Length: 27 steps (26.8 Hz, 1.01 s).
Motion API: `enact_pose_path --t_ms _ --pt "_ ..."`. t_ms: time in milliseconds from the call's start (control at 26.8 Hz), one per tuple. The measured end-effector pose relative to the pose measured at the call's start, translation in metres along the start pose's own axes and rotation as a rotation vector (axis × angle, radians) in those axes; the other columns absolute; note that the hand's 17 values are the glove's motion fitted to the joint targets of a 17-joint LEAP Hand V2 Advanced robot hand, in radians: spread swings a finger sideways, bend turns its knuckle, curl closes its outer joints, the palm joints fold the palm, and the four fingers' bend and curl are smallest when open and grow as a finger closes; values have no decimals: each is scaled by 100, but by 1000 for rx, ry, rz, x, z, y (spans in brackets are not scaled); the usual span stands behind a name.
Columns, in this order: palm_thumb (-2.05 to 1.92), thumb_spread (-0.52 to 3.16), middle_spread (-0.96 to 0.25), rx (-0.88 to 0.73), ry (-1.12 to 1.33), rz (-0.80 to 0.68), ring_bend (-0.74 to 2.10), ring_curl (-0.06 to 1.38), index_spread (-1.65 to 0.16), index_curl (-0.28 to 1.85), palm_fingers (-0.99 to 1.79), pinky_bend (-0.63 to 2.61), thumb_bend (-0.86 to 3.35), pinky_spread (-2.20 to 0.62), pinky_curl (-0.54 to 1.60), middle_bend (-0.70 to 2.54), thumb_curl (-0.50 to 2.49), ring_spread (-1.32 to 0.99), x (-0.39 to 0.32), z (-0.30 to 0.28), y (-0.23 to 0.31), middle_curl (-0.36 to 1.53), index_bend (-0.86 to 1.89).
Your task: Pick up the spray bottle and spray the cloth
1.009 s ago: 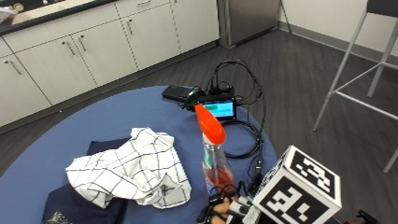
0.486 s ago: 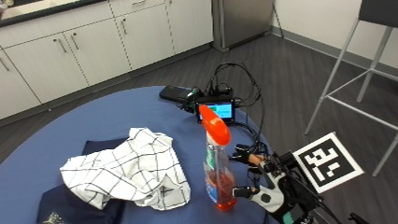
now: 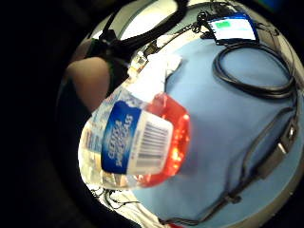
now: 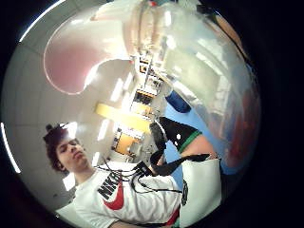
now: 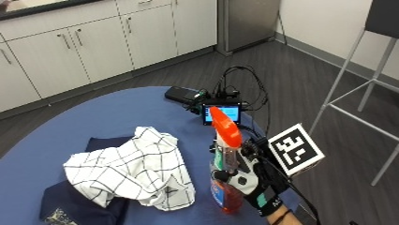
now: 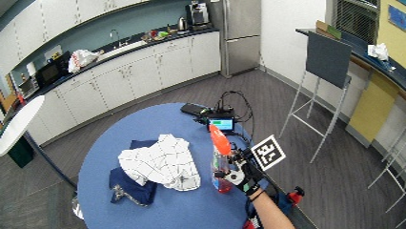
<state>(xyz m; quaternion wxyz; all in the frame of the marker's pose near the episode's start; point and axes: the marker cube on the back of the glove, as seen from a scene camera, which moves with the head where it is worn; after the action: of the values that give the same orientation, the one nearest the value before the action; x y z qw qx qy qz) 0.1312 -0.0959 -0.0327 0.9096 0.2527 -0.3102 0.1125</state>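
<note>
A clear spray bottle [image 5: 225,190] with red liquid and an orange spray head stands upright near the table's right front edge. My gloved right hand [image 5: 252,183] grips its body from the right, fingers curled round it. In the wide outside view the spray bottle [image 6: 218,164] and the hand [image 6: 241,177] sit the same way. A white checked cloth [image 5: 132,168] lies crumpled just left of the bottle. The little finger side palm view shows the spray bottle's [image 3: 137,142] labelled lower body close up, and it fills the thumb side palm view [image 4: 204,71]. Whether its base touches the table I cannot tell.
The round blue table [image 5: 75,122] also carries a dark blue cloth [image 5: 67,202] under the checked one. A small lit screen [image 5: 222,114], a black box [image 5: 182,94] and black cables [image 5: 240,79] lie at the far side. A stool [image 5: 365,79] stands on the floor to the right.
My hand came in from the right and has closed round the bottle. The bottle still stands upright in about the same spot. The outside camera has shifted a little.
</note>
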Motion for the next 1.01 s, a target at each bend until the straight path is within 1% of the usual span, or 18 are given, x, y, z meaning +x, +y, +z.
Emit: enact_pose_path --t_ms 149,262,411,523,672,822,897,1009 --pt "64 98 -6 44 -37 14 30 33 -29 20 76 50 -2 16 30 32 32 -2 -2 4 -1 38 13" --pt "74 98 -7 89 -53 19 26 32 -27 24 84 43 2 17 28 35 34 -2 -1 2 2 39 21" --pt "88 93 -8 133 -2 27 27 33 -24 26 93 39 7 18 27 36 40 -4 -2 -5 2 40 17" --pt "94 87 -9 133 15 20 28 33 -24 28 96 39 8 17 28 33 44 -4 -2 -9 -2 40 16" --pt "98 79 -9 110 -36 23 30 35 -23 29 100 38 6 18 28 32 47 -5 3 -15 -10 41 14" --pt "100 73 -9 23 -73 47 32 36 -22 29 104 37 4 18 28 32 50 -5 1 -31 -29 42 12" --pt "98 71 -9 -64 -62 75 33 37 -22 29 105 36 1 18 28 32 51 -5 -8 -37 -47 43 12" --pt "96 71 -8 -236 -32 157 34 37 -22 29 106 36 -2 18 29 34 52 -5 -22 -34 -76 43 10"
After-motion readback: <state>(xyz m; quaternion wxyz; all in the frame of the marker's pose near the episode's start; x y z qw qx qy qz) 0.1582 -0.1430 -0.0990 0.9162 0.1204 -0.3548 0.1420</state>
